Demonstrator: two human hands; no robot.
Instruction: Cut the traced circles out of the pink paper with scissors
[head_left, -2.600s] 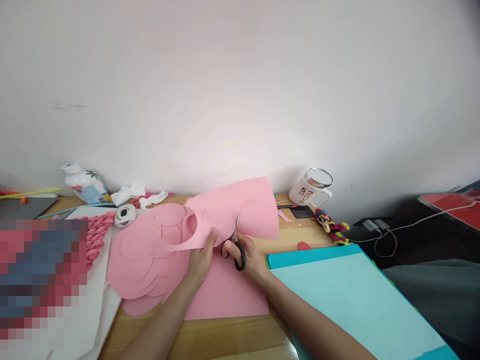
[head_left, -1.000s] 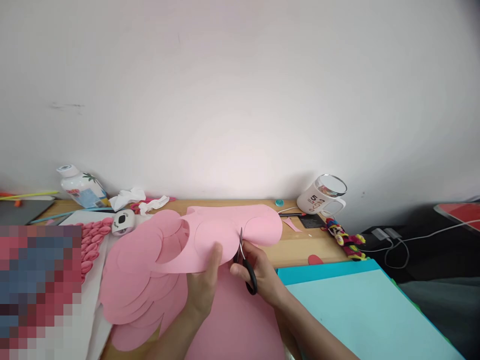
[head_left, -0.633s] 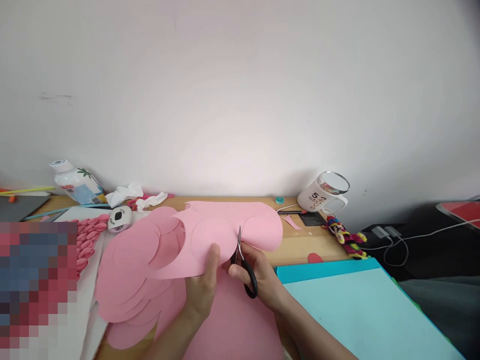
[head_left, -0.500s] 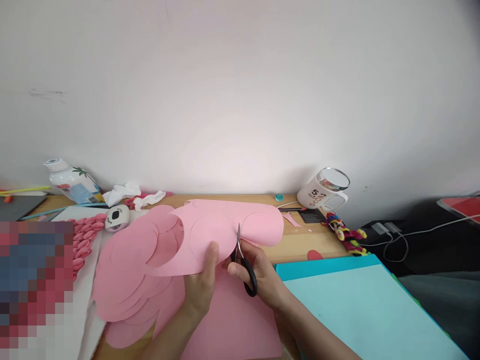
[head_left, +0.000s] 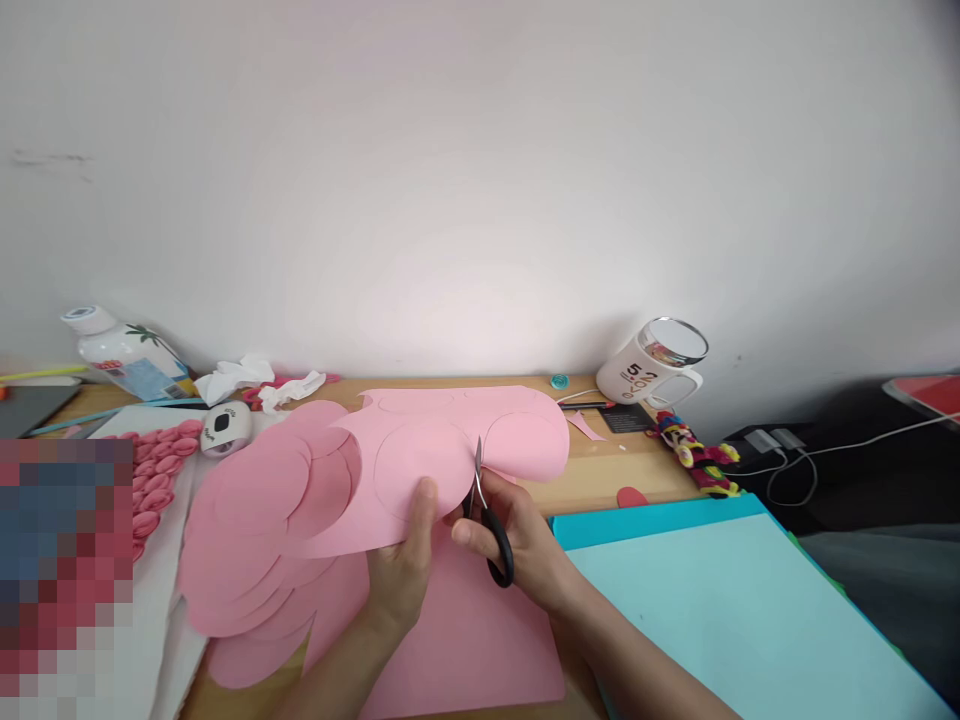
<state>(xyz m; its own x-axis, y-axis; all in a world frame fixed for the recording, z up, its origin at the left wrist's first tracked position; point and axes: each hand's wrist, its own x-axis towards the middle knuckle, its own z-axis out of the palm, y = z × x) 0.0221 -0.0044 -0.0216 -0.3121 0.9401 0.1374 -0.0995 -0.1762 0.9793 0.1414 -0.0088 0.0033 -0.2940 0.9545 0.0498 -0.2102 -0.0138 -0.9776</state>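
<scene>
Vs. a couple secs ago, the held pink sheet (head_left: 420, 450) has its R end curled lower; L hand (head_left: 405, 570), at the sheet's near edge, pinches it, thumb on top, fingers hidden below, & R hand (head_left: 521, 540), same edge, further R, is curled thru the handles of the scissors (head_left: 490, 518), a blade poking up past the sheet, while the teal disc (head_left: 559, 382) behind the sheet now shows fully. Rel. to that sheet: pale wall (head_left: 480, 180) beyond, wood table (head_left: 600, 470) below, light-blue paper (head_left: 720, 610) near R, pink circles (head_left: 255, 500) piled L, white bottle (head_left: 135, 355) far L, mug (head_left: 637, 375) far R.
</scene>
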